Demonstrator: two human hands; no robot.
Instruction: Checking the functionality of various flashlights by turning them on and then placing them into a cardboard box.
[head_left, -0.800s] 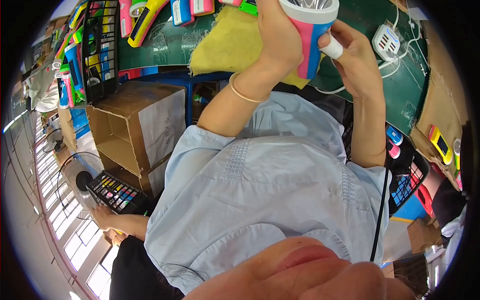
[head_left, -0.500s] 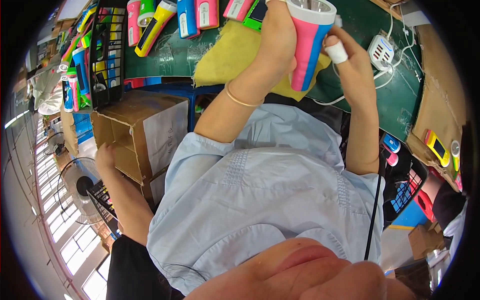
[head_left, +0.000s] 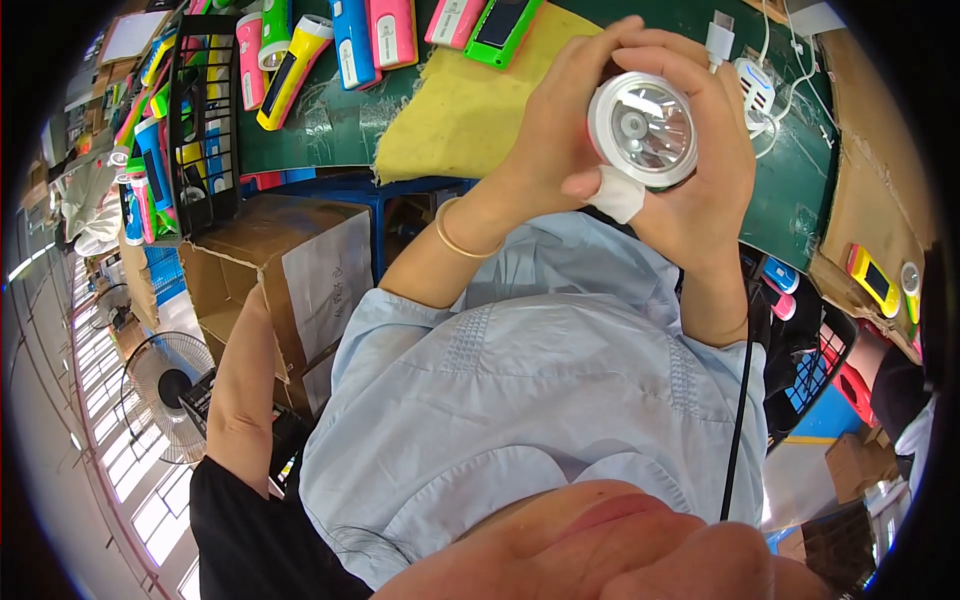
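Both my hands surround a flashlight (head_left: pixel 642 130), its white rim and clear reflector facing up at me; its body is mostly hidden by my fingers. My left hand (head_left: pixel 562 125) wraps it from the left, a bangle on that wrist. My right hand (head_left: pixel 712 185) closes round its right side, with white tape on the thumb. Just beyond the right fingers is a white USB plug (head_left: pixel 720 38) on a cable; whether the fingers touch it I cannot tell. A yellow cloth (head_left: pixel 450 110) lies left of my hands, with a green flashlight (head_left: pixel 503 32) at its far edge.
Several colourful flashlights lie across the far left of the green table (head_left: pixel 310 140). A black wire basket (head_left: pixel 205 120) holds more. To the right stands a white multi-port charger (head_left: pixel 752 90) with cables. Another person's arm (head_left: pixel 245 390) reaches toward a cardboard box (head_left: pixel 270 225).
The flashlight has turned from upright side view to lens toward me, and sits lower. My right hand has closed round it. The other person's arm has moved further into the box.
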